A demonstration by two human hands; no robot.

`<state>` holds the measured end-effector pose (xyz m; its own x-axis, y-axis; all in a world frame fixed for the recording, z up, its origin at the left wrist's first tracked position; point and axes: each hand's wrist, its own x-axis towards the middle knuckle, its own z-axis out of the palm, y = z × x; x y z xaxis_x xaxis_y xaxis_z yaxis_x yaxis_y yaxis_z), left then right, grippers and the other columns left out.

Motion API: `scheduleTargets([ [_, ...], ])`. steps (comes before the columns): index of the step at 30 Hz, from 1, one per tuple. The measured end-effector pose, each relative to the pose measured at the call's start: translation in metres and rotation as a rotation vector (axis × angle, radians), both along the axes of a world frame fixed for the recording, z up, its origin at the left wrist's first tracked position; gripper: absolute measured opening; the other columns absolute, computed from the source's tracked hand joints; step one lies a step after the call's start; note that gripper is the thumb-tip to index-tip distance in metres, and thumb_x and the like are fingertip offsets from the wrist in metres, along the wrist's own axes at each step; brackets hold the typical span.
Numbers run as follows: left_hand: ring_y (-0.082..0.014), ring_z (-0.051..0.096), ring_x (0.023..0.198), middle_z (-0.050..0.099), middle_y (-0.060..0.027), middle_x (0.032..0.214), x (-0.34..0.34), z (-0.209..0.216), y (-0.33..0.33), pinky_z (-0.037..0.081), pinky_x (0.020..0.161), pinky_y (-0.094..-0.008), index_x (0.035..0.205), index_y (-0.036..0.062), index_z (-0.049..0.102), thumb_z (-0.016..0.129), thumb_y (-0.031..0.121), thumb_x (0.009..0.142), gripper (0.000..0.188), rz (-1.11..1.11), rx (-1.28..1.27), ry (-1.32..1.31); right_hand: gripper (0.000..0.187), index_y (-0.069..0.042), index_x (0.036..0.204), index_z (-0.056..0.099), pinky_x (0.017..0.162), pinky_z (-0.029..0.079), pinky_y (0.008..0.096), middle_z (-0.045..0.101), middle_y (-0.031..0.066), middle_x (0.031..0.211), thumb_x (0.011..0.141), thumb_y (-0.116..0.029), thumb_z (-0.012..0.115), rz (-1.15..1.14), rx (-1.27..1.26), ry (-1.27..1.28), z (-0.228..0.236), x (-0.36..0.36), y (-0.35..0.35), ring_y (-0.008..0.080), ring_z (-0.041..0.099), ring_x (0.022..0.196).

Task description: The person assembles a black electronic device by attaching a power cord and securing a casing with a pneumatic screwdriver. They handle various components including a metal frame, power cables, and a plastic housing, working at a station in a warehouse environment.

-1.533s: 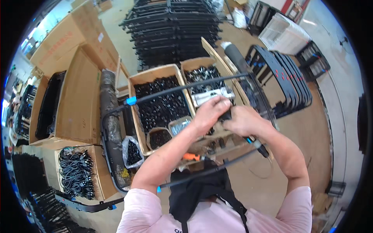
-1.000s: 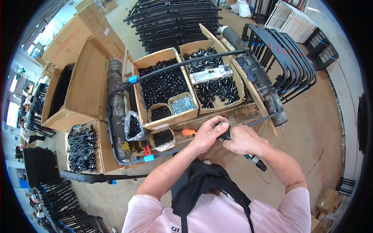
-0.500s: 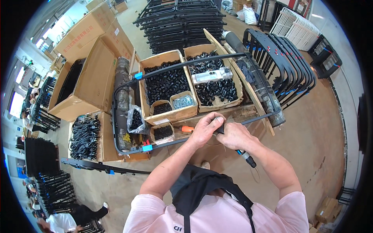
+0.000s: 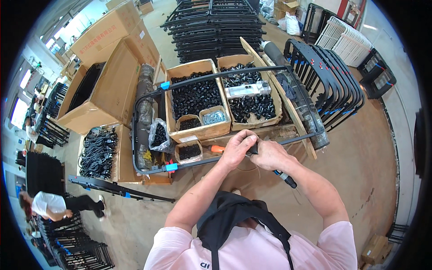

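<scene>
My left hand [image 4: 240, 147] is closed over the near rail of a black metal frame [image 4: 204, 162], thumb and fingers together; what they grip is hidden. Against it, my right hand [image 4: 271, 155] wraps around a blue-and-black power screwdriver [image 4: 284, 178], whose rear end sticks out below the palm toward me. A dark piece [image 4: 254, 148] shows between the two hands; I cannot tell which thing it belongs to. Left of my left hand lies a tool with an orange handle [image 4: 218, 149]. Blue clips [image 4: 171, 167] sit on the frame.
Under the frame, cardboard boxes [image 4: 198, 133] hold black knobs [image 4: 193, 95], small dark parts and silvery screws [image 4: 213, 117]. Padded rolls [image 4: 145, 92] and a wooden plank [image 4: 307, 139] flank them. Stacked frames [image 4: 213, 31] stand behind. A box of cables [image 4: 122, 148] is left; a person [image 4: 51, 204] is lower left.
My head view has shifted slightly, so the bench sits a little further right. Both hands keep nearly the same grip at the near rail. The person at lower left has moved upward in view.
</scene>
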<state>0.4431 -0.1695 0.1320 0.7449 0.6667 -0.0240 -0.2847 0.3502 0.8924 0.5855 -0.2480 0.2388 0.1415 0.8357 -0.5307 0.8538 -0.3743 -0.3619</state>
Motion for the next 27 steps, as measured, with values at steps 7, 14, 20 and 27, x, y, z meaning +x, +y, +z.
scheduleTargets([
  [7,-0.0124,0.061,0.104,0.068,-0.0009,0.107,-0.004,-0.006,-0.005,0.053,0.095,-0.0339,0.115,0.0045,0.071,0.073,0.031,0.104,0.029,0.166,0.201,0.215,0.051,0.003,0.103,0.076,0.086,0.057,0.0543,0.075,0.0311,0.103,0.088,-0.045,0.069,0.004,0.079,0.023,-0.007,-0.015,0.001,0.0456,0.074,0.101],
  [14,-0.0066,0.055,0.095,0.063,0.0037,0.101,-0.003,-0.007,-0.008,0.050,0.085,-0.0285,0.113,0.0054,0.067,0.064,0.033,0.109,0.028,0.047,0.136,0.044,0.033,0.004,0.093,0.073,0.069,0.056,0.0422,0.075,0.0178,0.081,0.069,-0.019,0.071,-0.062,0.090,0.132,-0.025,-0.004,0.001,0.0308,0.074,0.076],
  [20,-0.0068,0.054,0.095,0.063,0.0035,0.100,0.001,-0.016,-0.002,0.049,0.086,-0.0279,0.111,0.0053,0.067,0.065,0.035,0.109,0.030,0.045,0.148,0.023,0.040,0.009,0.092,0.073,0.078,0.057,0.0475,0.075,0.0268,0.089,0.070,-0.025,0.074,-0.012,0.013,0.049,-0.022,-0.001,0.009,0.0395,0.076,0.087],
  [27,-0.0058,0.052,0.092,0.060,0.0049,0.095,0.003,0.003,-0.003,0.046,0.081,-0.0275,0.105,0.0061,0.068,0.067,0.038,0.108,0.032,0.025,0.056,-0.005,0.039,0.008,0.091,0.073,0.077,0.057,0.0473,0.075,0.0257,0.086,0.069,-0.025,0.074,-0.061,0.048,0.084,-0.016,0.005,0.008,0.0394,0.076,0.085],
])
